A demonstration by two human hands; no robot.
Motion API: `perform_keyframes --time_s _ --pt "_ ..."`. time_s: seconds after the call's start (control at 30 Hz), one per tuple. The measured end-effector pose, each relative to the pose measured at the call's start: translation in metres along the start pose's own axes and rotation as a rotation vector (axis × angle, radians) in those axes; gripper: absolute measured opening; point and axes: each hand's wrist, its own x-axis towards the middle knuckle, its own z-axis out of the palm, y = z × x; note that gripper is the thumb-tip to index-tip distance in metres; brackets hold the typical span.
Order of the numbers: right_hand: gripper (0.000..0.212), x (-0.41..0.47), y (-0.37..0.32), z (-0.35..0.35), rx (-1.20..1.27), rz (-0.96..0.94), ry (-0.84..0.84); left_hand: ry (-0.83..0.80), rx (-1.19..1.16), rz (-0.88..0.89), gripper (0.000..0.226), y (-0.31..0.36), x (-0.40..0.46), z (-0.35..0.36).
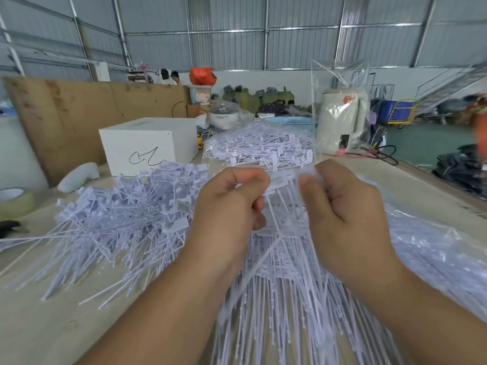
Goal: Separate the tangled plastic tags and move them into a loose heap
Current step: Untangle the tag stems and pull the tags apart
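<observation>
A bunch of white plastic tags point(283, 262) hangs between my two hands above the table, its long tails fanning down toward me. My left hand point(229, 206) pinches the bunch's heads at the top left with curled fingers. My right hand point(340, 206) grips the same bunch at the top right. To the left on the table lies a loose heap of tags point(118, 219). Behind my hands sits a clear bag full of tags point(258, 148). More tags in plastic wrap point(434, 254) lie at the right.
A white box point(147, 146) with a black scribble stands behind the heap, with a plywood board point(79, 114) leaning further back. A tape roll point(15, 202) sits at the left edge. A cream appliance in clear wrap point(340, 119) stands at the back right beside black cables.
</observation>
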Motion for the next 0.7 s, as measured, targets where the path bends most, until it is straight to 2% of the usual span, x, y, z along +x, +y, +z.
perform_keyframes --time_s 0.07,0.13,0.2,0.3,0.47,0.57,0.7 --pt "0.04 0.005 0.003 -0.008 -0.027 -0.013 0.094 0.059 -0.024 -0.06 0.036 0.002 0.005 -0.009" --pt "0.04 0.01 0.007 -0.015 -0.011 -0.024 0.072 0.088 0.025 -0.055 0.027 0.005 0.01 -0.018" --pt "0.038 0.012 0.013 -0.017 0.088 0.023 -0.047 0.046 0.106 -0.027 0.021 0.005 0.012 -0.02" --pt "0.032 0.015 0.018 -0.02 0.269 0.077 -0.237 -0.085 0.217 0.006 0.032 0.004 0.008 -0.017" --pt "0.013 0.017 0.025 -0.028 0.468 0.176 -0.484 -0.186 0.258 0.067 0.034 0.008 0.003 -0.014" --pt "0.022 0.017 0.03 -0.026 0.502 0.236 -0.618 -0.233 0.264 0.094 0.032 0.009 0.0 -0.011" --pt "0.042 0.016 0.035 -0.022 0.442 0.243 -0.709 -0.296 0.307 0.108 0.028 0.008 -0.005 -0.008"
